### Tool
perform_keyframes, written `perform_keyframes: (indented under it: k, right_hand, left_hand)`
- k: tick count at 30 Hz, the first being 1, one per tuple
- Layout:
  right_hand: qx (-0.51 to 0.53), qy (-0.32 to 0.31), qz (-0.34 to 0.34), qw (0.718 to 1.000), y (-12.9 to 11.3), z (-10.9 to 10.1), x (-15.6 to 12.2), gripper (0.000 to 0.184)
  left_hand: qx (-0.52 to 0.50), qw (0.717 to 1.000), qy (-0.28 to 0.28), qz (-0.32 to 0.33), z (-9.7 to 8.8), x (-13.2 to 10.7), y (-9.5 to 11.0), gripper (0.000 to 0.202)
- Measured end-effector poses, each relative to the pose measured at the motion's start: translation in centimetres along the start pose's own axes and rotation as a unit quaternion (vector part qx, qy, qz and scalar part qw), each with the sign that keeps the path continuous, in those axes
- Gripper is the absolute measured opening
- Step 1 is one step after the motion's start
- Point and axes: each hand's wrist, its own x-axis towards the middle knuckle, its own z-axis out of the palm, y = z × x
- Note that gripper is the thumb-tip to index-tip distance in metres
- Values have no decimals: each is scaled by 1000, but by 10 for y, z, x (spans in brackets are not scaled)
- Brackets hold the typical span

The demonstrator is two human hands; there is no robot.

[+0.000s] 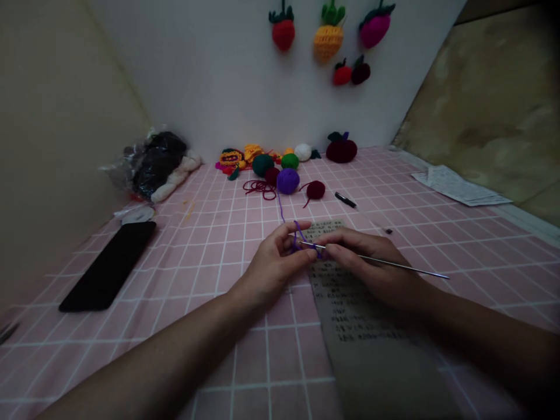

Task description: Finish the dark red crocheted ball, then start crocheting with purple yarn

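My left hand (280, 256) pinches a small piece of purple yarn (296, 230), with a strand looped over the raised index finger. In my right hand (363, 256) is a thin silver crochet hook (402, 266), its tip among the purple loops between both hands and its shaft pointing right. From the left hand the strand runs up to a purple yarn ball (287, 181) on the table. Under my hands lies a brown sheet with handwritten lines (359, 326). The fingers partly hide the small stitches.
Yarn balls, including a green one (289, 161), and crocheted pieces (231, 158) lie at the back, near a dark red crocheted fruit (341, 150). A black phone (109, 265) and plastic bag (160, 163) are left; a pen (345, 199) and papers (459, 185) right. Crocheted fruits (328, 42) hang on the wall.
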Motion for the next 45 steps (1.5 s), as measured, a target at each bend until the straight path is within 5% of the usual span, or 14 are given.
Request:
perform_keyframes:
  k: [45]
  right_hand:
    - [-45,30,7,999,3,1,0,18]
  left_hand:
    - [35,999,25,11,1,2,0,50]
